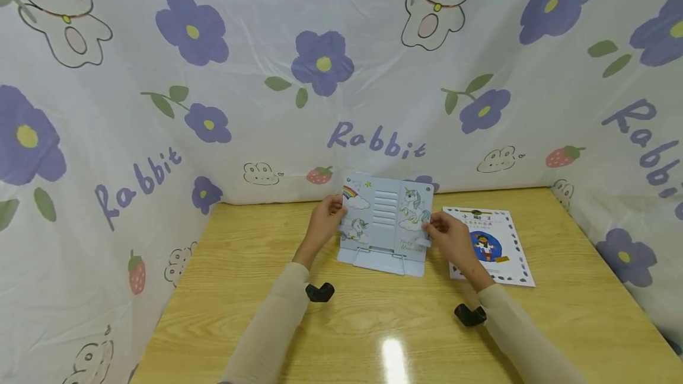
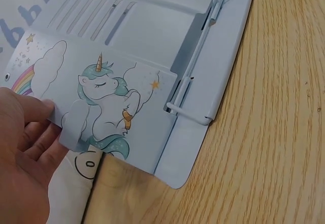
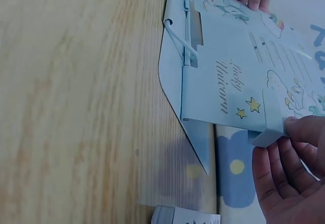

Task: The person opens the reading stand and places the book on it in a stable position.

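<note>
A pale blue metal book stand (image 1: 384, 227) with unicorn, cloud and rainbow prints stands tilted back on the wooden table. The left hand (image 1: 322, 223) pinches its left side edge, thumb on the printed front and fingers behind. At the right side edge, the right hand (image 1: 453, 240) holds the panel near a small folded side clip (image 3: 272, 120), thumb in front. A wire page holder (image 2: 195, 115) lies across the bottom ledge. The back of the stand is hidden in the head view.
A white book (image 1: 493, 248) with a blue round picture lies flat on the table (image 1: 256, 313), partly behind the right forearm. A white curtain (image 1: 256, 28) with rabbits and purple flowers hangs around the table's back and sides.
</note>
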Available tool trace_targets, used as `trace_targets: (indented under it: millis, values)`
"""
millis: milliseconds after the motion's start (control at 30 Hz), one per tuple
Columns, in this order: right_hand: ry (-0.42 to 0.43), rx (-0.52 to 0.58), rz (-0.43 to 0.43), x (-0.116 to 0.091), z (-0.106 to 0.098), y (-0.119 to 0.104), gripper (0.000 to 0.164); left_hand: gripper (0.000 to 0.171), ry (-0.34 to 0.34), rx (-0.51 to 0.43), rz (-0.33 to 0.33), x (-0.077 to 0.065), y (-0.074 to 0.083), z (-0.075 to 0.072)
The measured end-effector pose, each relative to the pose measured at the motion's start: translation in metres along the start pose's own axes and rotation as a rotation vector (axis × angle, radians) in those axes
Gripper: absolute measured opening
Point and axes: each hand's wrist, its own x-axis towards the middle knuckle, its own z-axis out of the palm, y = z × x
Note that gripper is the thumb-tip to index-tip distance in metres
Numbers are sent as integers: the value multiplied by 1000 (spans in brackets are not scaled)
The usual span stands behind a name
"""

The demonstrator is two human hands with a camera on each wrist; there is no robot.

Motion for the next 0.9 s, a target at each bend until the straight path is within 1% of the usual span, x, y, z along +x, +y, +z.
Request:
trace_targets:
  millis: [300, 567, 700, 900]
  values:
    - [-1, -40, 6, 15, 0, 1, 25, 22, 12, -12, -3, -1, -2, -1]
    - [-25, -43, 41, 26, 1, -2, 31, 22, 23, -19, -14, -2, 0, -2]
    - [-23, -44, 36, 30, 2, -1, 30, 21, 34, -34, -22, -2, 1, -2]
    - [-7, -29, 29, 33, 2, 1, 28, 22, 33, -43, -36, -2, 1, -1]
